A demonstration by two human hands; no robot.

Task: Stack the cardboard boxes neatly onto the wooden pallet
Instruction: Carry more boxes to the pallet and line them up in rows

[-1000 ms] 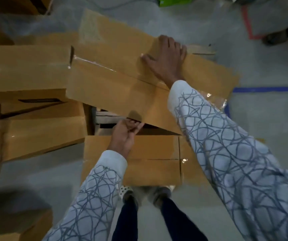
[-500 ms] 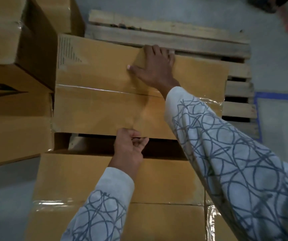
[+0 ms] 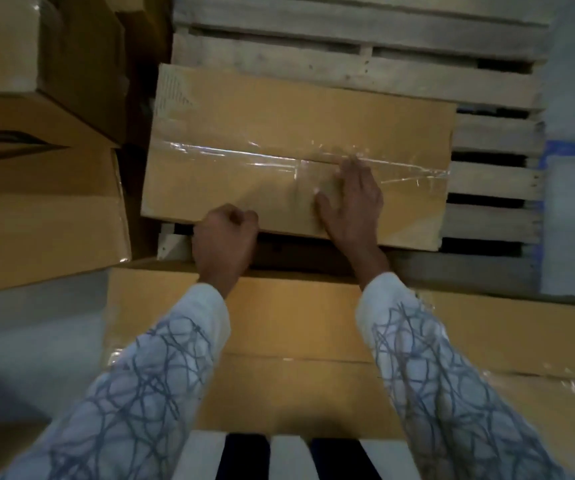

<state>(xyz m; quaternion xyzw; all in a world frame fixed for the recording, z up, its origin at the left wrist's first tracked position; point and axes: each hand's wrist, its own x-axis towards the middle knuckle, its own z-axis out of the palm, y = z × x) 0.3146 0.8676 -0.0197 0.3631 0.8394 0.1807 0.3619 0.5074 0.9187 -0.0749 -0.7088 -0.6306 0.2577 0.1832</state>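
Note:
A long taped cardboard box (image 3: 279, 133) lies flat on the slats of the wooden pallet (image 3: 383, 74), close to the stack at its left. My left hand (image 3: 225, 239) grips the box's near edge with curled fingers. My right hand (image 3: 352, 199) lies flat on the box top, fingers spread, just below the clear tape seam. Another cardboard box (image 3: 289, 327) sits on the pallet nearer to me, under both forearms.
Stacked cardboard boxes (image 3: 36, 188) rise at the left, right beside the held box. Bare pallet slats (image 3: 487, 181) show to the right and beyond it. Grey floor with a blue tape line (image 3: 570, 147) lies at the right.
The box has come down flat onto the pallet slats. My right hand slid from the far edge back to the middle of the top. The view moved closer over the pallet.

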